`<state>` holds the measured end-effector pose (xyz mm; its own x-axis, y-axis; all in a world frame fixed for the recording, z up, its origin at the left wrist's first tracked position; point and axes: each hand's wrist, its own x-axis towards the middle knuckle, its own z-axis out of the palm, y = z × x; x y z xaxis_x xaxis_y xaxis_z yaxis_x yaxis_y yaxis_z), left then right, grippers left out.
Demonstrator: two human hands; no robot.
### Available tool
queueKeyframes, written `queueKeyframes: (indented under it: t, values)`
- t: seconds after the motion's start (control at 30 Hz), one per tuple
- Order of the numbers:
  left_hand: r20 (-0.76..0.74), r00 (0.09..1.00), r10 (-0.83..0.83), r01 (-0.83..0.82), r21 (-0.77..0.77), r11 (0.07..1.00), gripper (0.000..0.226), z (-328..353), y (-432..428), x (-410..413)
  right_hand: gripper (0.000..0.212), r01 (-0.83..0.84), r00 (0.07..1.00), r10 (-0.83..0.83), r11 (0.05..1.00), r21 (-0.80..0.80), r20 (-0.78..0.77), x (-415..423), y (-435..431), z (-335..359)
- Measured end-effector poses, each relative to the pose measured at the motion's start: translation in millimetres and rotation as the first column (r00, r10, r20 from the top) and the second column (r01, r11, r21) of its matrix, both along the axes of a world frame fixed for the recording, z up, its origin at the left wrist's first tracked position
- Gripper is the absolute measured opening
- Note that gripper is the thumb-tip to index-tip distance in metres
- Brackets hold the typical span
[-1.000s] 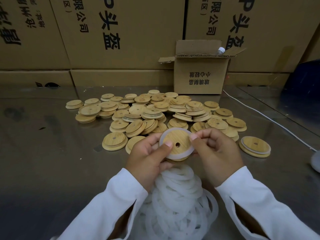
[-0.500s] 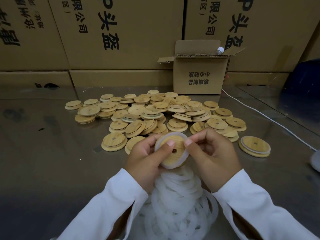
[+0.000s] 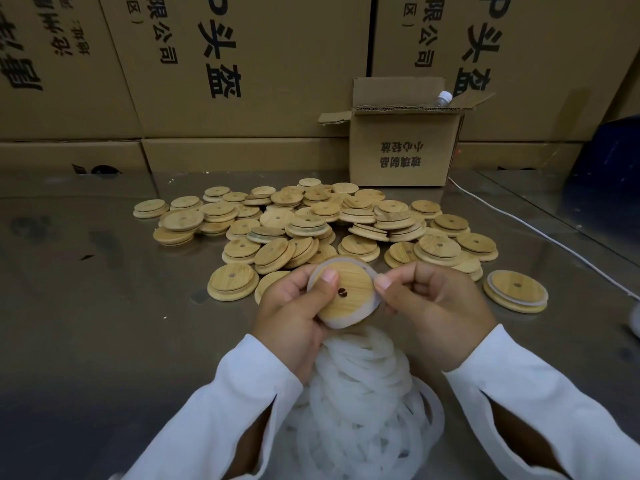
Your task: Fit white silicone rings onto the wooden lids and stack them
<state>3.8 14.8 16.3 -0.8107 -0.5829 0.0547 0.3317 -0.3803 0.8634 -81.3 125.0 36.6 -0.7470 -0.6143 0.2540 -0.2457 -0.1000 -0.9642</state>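
Both hands hold one round wooden lid [image 3: 349, 289] with a small centre hole, tilted up above the table. A white silicone ring [image 3: 348, 322] runs around its rim. My left hand [image 3: 294, 306] grips the lid from the left, thumb on its face. My right hand [image 3: 433, 306] pinches the ring at the lid's right edge. Below my wrists lies a heap of loose white rings [image 3: 363, 393]. A pile of bare wooden lids [image 3: 311, 223] spreads behind. One lid with a ring fitted [image 3: 516, 294] lies alone at the right.
A small open cardboard box [image 3: 401, 147] stands behind the pile, a bottle cap [image 3: 444, 97] showing at its top. Large cartons [image 3: 242, 64] wall off the back. A white cable [image 3: 540, 233] crosses the steel table [image 3: 86, 306] at the right.
The lid has tipped and turned in my hands. My left thumb now lies on its upper left face, and my right fingers have shifted along the ring at its right edge.
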Motion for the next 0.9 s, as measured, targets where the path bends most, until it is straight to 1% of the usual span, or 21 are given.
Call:
queueKeyframes:
  t: [0.07,0.1,0.17,0.2,0.33,0.37,0.43,0.5,0.57,0.6,0.67,0.8,0.83,0.9]
  values:
    - [-0.014,1.0,0.005,-0.005,0.019,1.0,0.037,0.0,-0.5,0.8,0.015,0.022,0.999,-0.022,1.0,0.008,-0.045,2.3,-0.3,-0.5]
    - [-0.008,1.0,0.019,-0.019,-0.005,1.0,0.032,-0.1,-0.9,1.1,0.014,0.044,0.996,-0.043,0.999,0.012,-0.075,3.7,-0.1,-1.3]
    - [0.029,0.997,0.067,-0.063,-0.123,0.99,0.025,-0.8,-1.7,1.1,0.011,0.094,0.989,-0.093,0.996,0.002,-0.114,6.9,0.5,-3.3]
    - [0.04,0.995,0.088,-0.08,-0.174,0.981,0.024,-0.5,-1.8,1.3,0.01,0.119,0.985,-0.119,0.993,-0.006,-0.123,8.4,0.7,-4.6]
    - [0.035,0.989,0.144,-0.131,-0.242,0.961,0.035,1.9,-1.3,2.6,0.007,0.212,0.957,-0.208,0.977,-0.006,-0.204,12.1,-1.6,-9.6]
    - [0.031,0.988,0.152,-0.14,-0.247,0.959,0.038,2.3,-0.9,3.0,0.01,0.228,0.95,-0.225,0.974,-0.013,-0.216,13.6,-2.5,-10.1]
    - [0.023,0.986,0.168,-0.158,-0.238,0.958,0.042,1.8,-1.2,2.7,0.018,0.248,0.946,-0.249,0.968,-0.031,-0.21,16.3,-3.7,-11.3]
    - [0.022,0.985,0.171,-0.162,-0.216,0.963,0.045,2.0,-2.2,2.4,0.016,0.268,0.942,-0.267,0.963,-0.024,-0.204,16.4,-3.7,-12.4]
    - [0.032,0.99,0.141,-0.132,-0.199,0.971,0.05,2.8,-3.6,2.4,0.011,0.288,0.941,-0.287,0.957,-0.019,-0.179,12.2,-2.2,-12.8]
    - [0.047,0.992,0.118,-0.106,-0.206,0.973,0.048,3.3,-4.3,2.4,0.008,0.295,0.942,-0.295,0.955,-0.026,-0.159,9.2,-1.1,-12.7]
    - [0.081,0.993,0.087,-0.063,-0.267,0.962,0.035,2.4,-5.0,2.1,0.006,0.308,0.938,-0.31,0.951,-0.035,-0.153,5.2,0.9,-12.4]
    - [0.094,0.99,0.107,-0.052,-0.46,0.886,0.019,0.3,-1.4,3.0,0.007,0.289,0.922,-0.278,0.957,0.002,-0.271,7.0,1.8,-12.7]
    - [0.084,0.989,0.118,-0.062,-0.488,0.871,0.015,0.4,-0.8,3.3,0.007,0.278,0.918,-0.258,0.96,0.024,-0.302,7.4,1.8,-12.6]
    - [0.074,0.989,0.129,-0.077,-0.493,0.867,0.011,1.0,-0.4,3.7,0.009,0.26,0.92,-0.227,0.964,0.063,-0.32,5.8,2.5,-11.4]
